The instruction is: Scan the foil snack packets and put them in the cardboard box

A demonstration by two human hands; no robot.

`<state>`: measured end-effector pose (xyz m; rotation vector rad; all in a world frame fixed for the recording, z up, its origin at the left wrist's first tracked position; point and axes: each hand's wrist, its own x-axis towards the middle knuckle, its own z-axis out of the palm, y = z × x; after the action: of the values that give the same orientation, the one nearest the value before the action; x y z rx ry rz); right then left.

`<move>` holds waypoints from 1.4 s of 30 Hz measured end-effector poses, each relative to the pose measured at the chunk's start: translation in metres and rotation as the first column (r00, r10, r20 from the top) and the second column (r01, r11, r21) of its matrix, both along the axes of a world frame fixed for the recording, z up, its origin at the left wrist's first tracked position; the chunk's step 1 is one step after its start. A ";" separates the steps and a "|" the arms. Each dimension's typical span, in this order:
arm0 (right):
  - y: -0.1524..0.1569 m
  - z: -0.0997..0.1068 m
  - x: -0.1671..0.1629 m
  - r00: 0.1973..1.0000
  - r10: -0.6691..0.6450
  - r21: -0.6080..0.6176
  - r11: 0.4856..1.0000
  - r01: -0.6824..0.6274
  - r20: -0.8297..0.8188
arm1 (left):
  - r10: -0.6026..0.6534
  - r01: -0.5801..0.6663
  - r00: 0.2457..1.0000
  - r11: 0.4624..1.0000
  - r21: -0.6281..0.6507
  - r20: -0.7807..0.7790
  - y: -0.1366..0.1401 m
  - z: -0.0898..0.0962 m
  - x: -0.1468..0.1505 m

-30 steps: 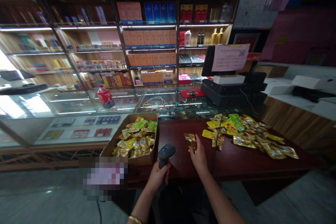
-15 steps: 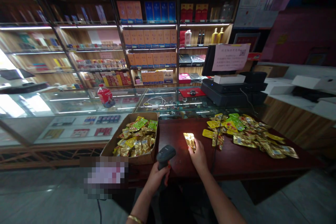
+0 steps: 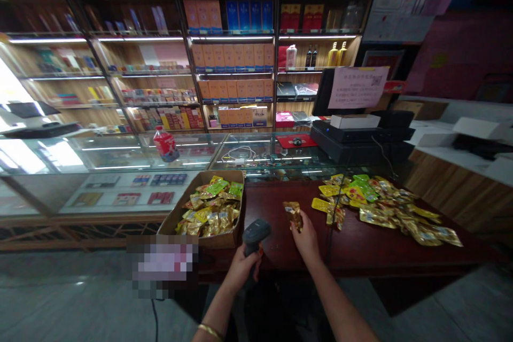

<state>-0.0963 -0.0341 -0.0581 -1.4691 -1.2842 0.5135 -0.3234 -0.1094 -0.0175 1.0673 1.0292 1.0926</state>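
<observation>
My left hand [image 3: 245, 266] is wrapped round the handle of a dark grey barcode scanner [image 3: 256, 231], its head tilted toward the right. In my right hand [image 3: 305, 238] a gold foil snack packet [image 3: 293, 212] is pinched by its lower end, held above the dark red table [image 3: 276, 192] a short way from the scanner. Left of the scanner, an open cardboard box [image 3: 239, 227] holds many gold, yellow and green packets [image 3: 216, 208]. A loose heap of similar packets [image 3: 385, 206] lies on the table to the right of my right hand.
Behind the table runs a glass display counter [image 3: 200, 149] with a red-labelled bottle [image 3: 165, 144], a white cable [image 3: 239, 156] and a mouse [image 3: 296, 141] on a red mat. A monitor [image 3: 355, 88] with a paper notice stands at back right. Stocked shelves [image 3: 232, 69] line the wall.
The bright light on the packet in my right hand is gone, and the packet now looks darker. Both hands keep their holds; the view has shifted slightly.
</observation>
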 end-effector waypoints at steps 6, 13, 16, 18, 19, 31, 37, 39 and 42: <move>0.056 0.040 -0.030 0.983 0.126 -0.092 0.986 -0.138 -0.132 | 0.041 -0.041 0.999 0.999 -0.005 0.027 0.001 0.003 0.003; 0.141 0.119 -0.129 0.932 0.355 -0.017 0.934 -0.357 -0.071 | 0.092 -0.092 0.995 0.996 -0.006 0.034 0.002 -0.005 -0.002; 0.133 0.109 -0.104 0.972 0.228 -0.035 0.973 -0.226 0.062 | 0.095 -0.095 0.995 0.995 0.001 0.031 0.003 -0.006 -0.002; 0.113 0.087 -0.063 0.985 0.061 -0.064 0.997 -0.051 0.163 | 0.082 -0.082 0.996 0.997 -0.003 0.027 0.003 -0.005 -0.002; 0.101 0.075 -0.040 0.977 -0.038 -0.082 0.995 0.057 0.210 | 0.074 -0.074 0.997 0.997 -0.003 0.028 0.003 -0.004 -0.002; 0.021 0.018 -0.002 0.785 0.160 -0.003 0.980 -0.198 0.598 | 0.072 -0.072 0.997 0.997 -0.002 0.005 0.005 -0.008 -0.001; 0.007 0.004 -0.021 0.816 -0.076 0.055 0.997 0.055 0.573 | 0.045 -0.045 0.999 0.999 0.007 0.001 0.003 -0.002 -0.001; 0.005 0.000 -0.022 0.802 -0.175 0.056 0.983 0.174 0.571 | 0.031 -0.031 1.000 0.999 0.015 -0.001 0.002 -0.002 -0.001; 0.006 -0.002 -0.022 0.842 -0.092 0.040 0.996 0.084 0.531 | 0.022 -0.022 1.000 1.000 0.009 -0.002 0.003 -0.002 -0.002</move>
<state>-0.1181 -0.0284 -0.0601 -1.7177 -1.6319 0.0188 -0.3256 -0.1067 -0.0194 1.0660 1.0409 1.1150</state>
